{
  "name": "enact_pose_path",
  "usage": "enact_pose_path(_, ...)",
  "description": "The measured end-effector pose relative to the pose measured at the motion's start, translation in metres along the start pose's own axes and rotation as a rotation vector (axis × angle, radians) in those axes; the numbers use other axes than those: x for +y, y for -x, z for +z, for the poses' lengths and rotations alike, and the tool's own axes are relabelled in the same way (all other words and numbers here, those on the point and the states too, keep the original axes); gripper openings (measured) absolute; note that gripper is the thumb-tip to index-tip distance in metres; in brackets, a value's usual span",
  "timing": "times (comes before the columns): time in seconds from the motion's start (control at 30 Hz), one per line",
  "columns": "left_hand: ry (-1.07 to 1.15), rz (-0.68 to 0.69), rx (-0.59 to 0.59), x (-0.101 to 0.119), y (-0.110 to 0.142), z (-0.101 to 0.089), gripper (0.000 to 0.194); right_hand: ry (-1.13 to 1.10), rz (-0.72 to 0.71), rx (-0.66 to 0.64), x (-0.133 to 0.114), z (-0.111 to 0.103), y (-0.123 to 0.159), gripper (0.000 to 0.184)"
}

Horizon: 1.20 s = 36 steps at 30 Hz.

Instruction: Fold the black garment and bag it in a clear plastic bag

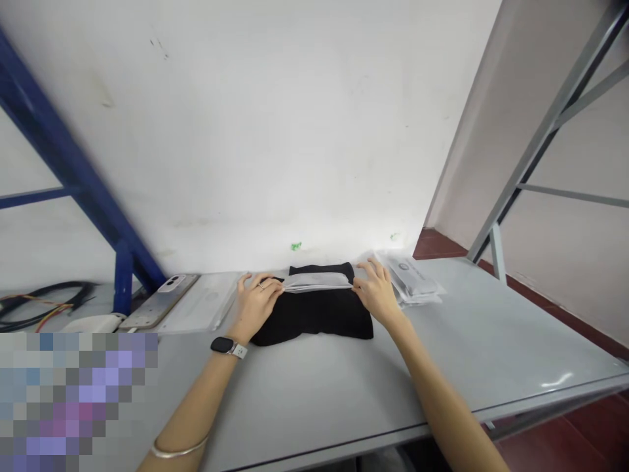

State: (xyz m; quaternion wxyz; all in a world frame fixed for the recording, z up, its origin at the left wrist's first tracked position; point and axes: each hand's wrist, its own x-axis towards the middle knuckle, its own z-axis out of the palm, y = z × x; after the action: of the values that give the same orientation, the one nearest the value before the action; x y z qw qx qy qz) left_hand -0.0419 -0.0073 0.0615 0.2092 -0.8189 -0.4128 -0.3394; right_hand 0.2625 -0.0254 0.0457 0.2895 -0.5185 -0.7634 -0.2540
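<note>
Okay, you are working with both bare hands on a folded black cloth garment [312,321], which is lying flat near the back edge of a grey table [314,400], close to a white wall [246,131]. A pale, semi-transparent strip [317,282] is running across its upper part, though I cannot tell whether it is plastic film or paper.

Your left hand [255,303] is at the strip's left end, its fingers [250,283] spread and lightly curled over the edge, with a ring [261,286] showing on 1 of them. Your right hand [376,294] is at the other end, its fingers [368,270] curved and half open, touching the strip. From this view, I cannot tell whether either hand is pinching the strip or only pressing on it.

A black smartwatch [227,346] is sitting on your left wrist, and a thin metal bangle [179,449] is circling that forearm. Just beyond your right hand, a stack of clear packets [407,278] with round printed labels is lying on the table. Past your left hand, a flat clear plastic bag [201,301] is lying beside a phone [160,301]. Farther left, a black cable [39,308] with red and yellow wires is coiling beyond a blue steel post [122,278].
</note>
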Motion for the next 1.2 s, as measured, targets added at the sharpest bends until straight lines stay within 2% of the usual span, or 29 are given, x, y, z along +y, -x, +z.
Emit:
enact_pose_path(0.23, -0.001, -0.015, 0.001, -0.002, 0.000, -0.004, 0.017, -0.015, 0.001, 0.004, 0.002, -0.002, 0.001, 0.017)
enact_pose_path(0.33, 0.006, -0.021, 0.010, -0.001, 0.000, -0.003, 0.018, -0.046, 0.015, -0.005, 0.000, -0.004, 0.001, 0.009)
enact_pose_path(0.4, 0.004, -0.010, 0.016, 0.001, 0.000, -0.003, 0.017, -0.085, 0.008, -0.011, -0.008, -0.005, 0.001, 0.010)
enact_pose_path(0.6, -0.005, 0.076, 0.023, 0.007, 0.000, -0.004, 0.014, -0.160, -0.146, -0.054, -0.041, -0.004, 0.002, 0.022)
enact_pose_path(0.73, -0.011, 0.122, -0.003, 0.012, -0.002, -0.008, 0.013, -0.168, -0.111, -0.047, -0.047, -0.001, 0.003, 0.024)
enact_pose_path(0.9, -0.018, 0.138, -0.008, 0.015, -0.004, -0.011, 0.012, -0.177, -0.082, -0.044, -0.044, 0.001, 0.003, 0.015)
enact_pose_path(1.07, -0.017, 0.168, 0.007, 0.016, -0.002, -0.007, 0.014, -0.166, -0.024, -0.005, -0.045, 0.010, 0.005, 0.025)
enact_pose_path(1.2, 0.000, 0.206, -0.013, 0.022, -0.001, -0.004, 0.017, -0.138, 0.000, 0.009, -0.044, 0.015, 0.007, 0.020)
